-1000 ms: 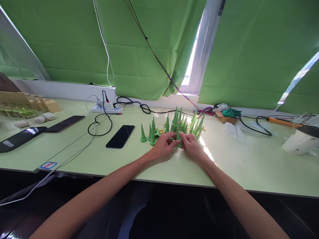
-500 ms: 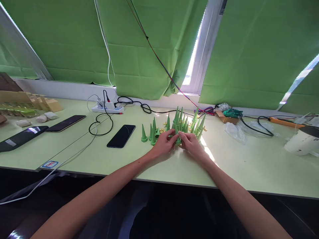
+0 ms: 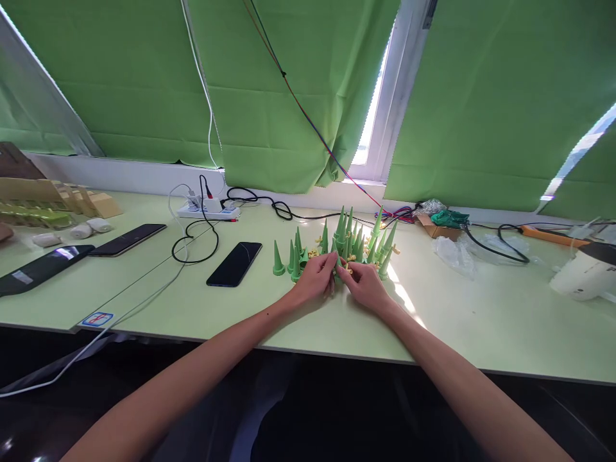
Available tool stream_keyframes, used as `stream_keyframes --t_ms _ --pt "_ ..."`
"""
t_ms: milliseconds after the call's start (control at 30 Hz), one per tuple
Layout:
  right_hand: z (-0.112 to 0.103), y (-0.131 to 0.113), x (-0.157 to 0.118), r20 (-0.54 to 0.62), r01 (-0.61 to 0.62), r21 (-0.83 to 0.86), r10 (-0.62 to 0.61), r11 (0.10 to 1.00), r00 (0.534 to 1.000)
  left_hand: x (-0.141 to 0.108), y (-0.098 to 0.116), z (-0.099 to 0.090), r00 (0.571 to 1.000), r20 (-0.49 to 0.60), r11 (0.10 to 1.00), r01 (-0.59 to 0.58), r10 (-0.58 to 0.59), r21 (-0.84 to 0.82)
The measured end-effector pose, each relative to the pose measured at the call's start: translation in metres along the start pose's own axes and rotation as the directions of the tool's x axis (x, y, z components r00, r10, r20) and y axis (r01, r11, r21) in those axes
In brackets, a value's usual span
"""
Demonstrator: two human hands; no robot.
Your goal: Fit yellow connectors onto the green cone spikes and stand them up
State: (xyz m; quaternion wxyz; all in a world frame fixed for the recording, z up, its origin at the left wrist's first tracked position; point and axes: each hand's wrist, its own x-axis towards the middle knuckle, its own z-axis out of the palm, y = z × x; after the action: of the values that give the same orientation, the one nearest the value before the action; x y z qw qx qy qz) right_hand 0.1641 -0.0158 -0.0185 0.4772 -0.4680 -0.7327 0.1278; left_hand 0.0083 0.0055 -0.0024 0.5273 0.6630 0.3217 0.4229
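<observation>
My left hand (image 3: 315,277) is closed around a green cone-shaped watering spike (image 3: 338,262), mostly hidden by the fingers. From the other side my right hand (image 3: 364,282) pinches at the same spike, thumb and fingers meeting near its base. A small yellow valve piece (image 3: 350,270) shows by the right fingers; whether it is joined to the spike I cannot tell. Just beyond both hands stands a cluster of green spikes (image 3: 341,231), with yellow valves among them. One upright spike (image 3: 278,262) stands at the cluster's left end.
A black phone (image 3: 234,264) lies left of the spikes. Behind it are a white power strip (image 3: 226,212) and looped black cables (image 3: 283,208). To the right lie clear plastic bags (image 3: 453,253), a small cardboard box (image 3: 437,228) and a white kettle-like container (image 3: 580,276).
The spike between my hands has become more covered by the fingers. My right hand has shifted slightly left and down, and a yellow valve piece now shows beside its fingers.
</observation>
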Motion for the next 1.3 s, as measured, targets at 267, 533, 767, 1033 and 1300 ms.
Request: stream_keyframes --t_ms 267,533,767,1033,1300 --pt "0.003 0.002 -0.004 0.01 0.06 -0.116 -0.059 0.991 0.998 0.001 0.002 -0.002 0.999 0.046 0.998 -0.017 0.014 0.057" --pt "0.002 -0.001 -0.006 0.062 0.138 -0.24 -0.127 0.961 0.99 0.002 -0.002 -0.003 0.998 0.064 0.997 -0.008 0.003 0.077" --pt "0.001 -0.006 -0.007 0.163 0.203 -0.394 -0.149 0.897 0.975 0.002 -0.008 -0.002 0.998 0.069 0.996 0.0 -0.006 0.088" --pt "0.002 -0.005 -0.007 0.183 0.216 -0.43 -0.149 0.877 0.972 0.002 -0.007 -0.003 0.997 0.079 0.995 -0.006 -0.002 0.098" --pt "0.002 -0.003 -0.007 0.19 0.217 -0.428 -0.147 0.878 0.971 0.002 -0.007 -0.003 0.996 0.088 0.994 -0.013 0.003 0.111"
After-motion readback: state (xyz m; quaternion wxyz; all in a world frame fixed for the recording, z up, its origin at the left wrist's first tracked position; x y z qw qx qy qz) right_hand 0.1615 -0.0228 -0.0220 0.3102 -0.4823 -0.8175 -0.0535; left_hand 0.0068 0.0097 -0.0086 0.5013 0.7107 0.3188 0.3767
